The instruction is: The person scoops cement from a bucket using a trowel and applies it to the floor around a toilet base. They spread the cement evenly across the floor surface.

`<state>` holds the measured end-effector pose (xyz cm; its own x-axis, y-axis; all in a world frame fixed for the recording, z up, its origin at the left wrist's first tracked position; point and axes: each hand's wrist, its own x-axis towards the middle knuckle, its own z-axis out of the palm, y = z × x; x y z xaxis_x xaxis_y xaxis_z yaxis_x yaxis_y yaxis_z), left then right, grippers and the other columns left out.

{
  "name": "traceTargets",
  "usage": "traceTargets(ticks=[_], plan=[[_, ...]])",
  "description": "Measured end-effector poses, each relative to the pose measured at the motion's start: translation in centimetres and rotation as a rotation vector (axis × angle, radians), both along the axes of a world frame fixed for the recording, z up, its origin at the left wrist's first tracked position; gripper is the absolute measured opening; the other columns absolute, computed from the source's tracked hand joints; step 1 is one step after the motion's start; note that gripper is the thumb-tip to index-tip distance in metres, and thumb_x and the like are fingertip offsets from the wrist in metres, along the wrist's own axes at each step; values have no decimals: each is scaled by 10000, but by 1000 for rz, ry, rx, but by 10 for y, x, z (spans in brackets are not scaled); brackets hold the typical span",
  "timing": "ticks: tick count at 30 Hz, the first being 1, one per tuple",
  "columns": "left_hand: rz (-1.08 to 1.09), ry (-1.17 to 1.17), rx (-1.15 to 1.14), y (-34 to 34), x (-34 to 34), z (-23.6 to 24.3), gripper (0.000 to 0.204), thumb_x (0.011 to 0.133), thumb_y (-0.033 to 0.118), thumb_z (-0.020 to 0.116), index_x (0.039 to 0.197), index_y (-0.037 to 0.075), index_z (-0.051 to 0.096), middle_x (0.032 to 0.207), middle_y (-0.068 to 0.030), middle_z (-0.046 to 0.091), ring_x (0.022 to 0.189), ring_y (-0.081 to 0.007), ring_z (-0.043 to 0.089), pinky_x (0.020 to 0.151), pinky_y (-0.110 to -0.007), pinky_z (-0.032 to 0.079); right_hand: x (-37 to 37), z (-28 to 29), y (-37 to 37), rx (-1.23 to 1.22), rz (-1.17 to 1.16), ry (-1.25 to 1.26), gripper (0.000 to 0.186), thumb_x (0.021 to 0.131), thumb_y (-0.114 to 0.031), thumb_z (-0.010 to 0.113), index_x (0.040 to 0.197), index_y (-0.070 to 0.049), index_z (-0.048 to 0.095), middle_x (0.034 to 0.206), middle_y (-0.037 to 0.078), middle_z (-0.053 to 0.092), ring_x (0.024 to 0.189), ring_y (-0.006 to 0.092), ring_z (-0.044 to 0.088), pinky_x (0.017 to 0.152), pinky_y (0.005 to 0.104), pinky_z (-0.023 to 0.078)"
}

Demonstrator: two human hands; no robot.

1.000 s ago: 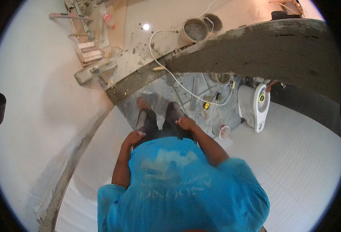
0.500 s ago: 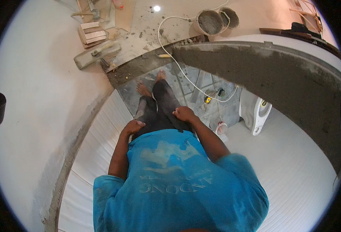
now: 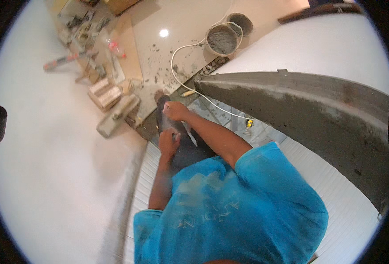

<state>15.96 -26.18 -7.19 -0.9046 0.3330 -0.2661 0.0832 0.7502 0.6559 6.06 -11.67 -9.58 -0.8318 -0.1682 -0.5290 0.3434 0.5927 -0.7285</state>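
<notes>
Both my hands are over my dark trousers, in front of my blue shirt. The fingers of my left hand are curled in at the upper leg, apparently gripping the cloth. Farther forward, my right hand is closed in a fist over the same trouser leg, and it too seems to hold cloth. One bare foot shows beyond it, by the mortar-covered threshold; the other foot is hidden. Neither hand has a tool in it.
A curved, mortar-coated low wall bends along the right. Ahead stand a mortar bucket and a second bucket, with a white cable nearby. Wooden blocks and a long float-like board lie left. A yellow tape measure rests on tiles.
My view has swung left, bringing more tools into sight. Both hands have moved forward and closer together, the right one farthest. My legs now point toward the threshold.
</notes>
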Motion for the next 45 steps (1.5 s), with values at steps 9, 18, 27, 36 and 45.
traceTargets(ticks=[9,18,27,36,45], plan=[[-140,-120,-377,12,-125,-79,583,693,332,741,1173,100,505,1123,-187,505,1107,-385,459,931,-488,373,-128,-160,11,261,-467,25,196,842,-217,531,824,-38,607,792,145,621,790,307,605,718,434,470],[-236,-506,-536,9,-220,-105,441,769,268,675,1170,134,552,1319,-136,435,1245,-327,393,974,-484,353,-212,-316,233,375,-1018,63,216,872,-247,603,877,-31,589,694,67,567,595,182,566,514,336,459],[-300,-499,-483,1,-271,-122,302,738,207,672,1025,132,615,1254,-98,495,1175,-318,450,932,-482,380,-334,-298,462,-372,-1930,326,745,729,-354,772,1316,-116,381,1273,169,379,1151,297,414,846,444,399],[-303,-443,-515,2,-276,-117,291,748,228,661,1030,159,633,1214,-69,526,1160,-287,461,937,-467,378,-273,-240,430,-965,-2513,447,629,915,-439,359,1391,-36,281,1401,157,334,1259,344,349,1045,523,269],[-251,-453,-490,-13,-265,-119,282,797,262,618,1063,168,627,1186,-55,536,1141,-262,473,948,-473,373,-260,-159,297,-738,-2330,121,162,892,-228,474,939,-74,467,763,89,485,607,201,444,506,341,364]])
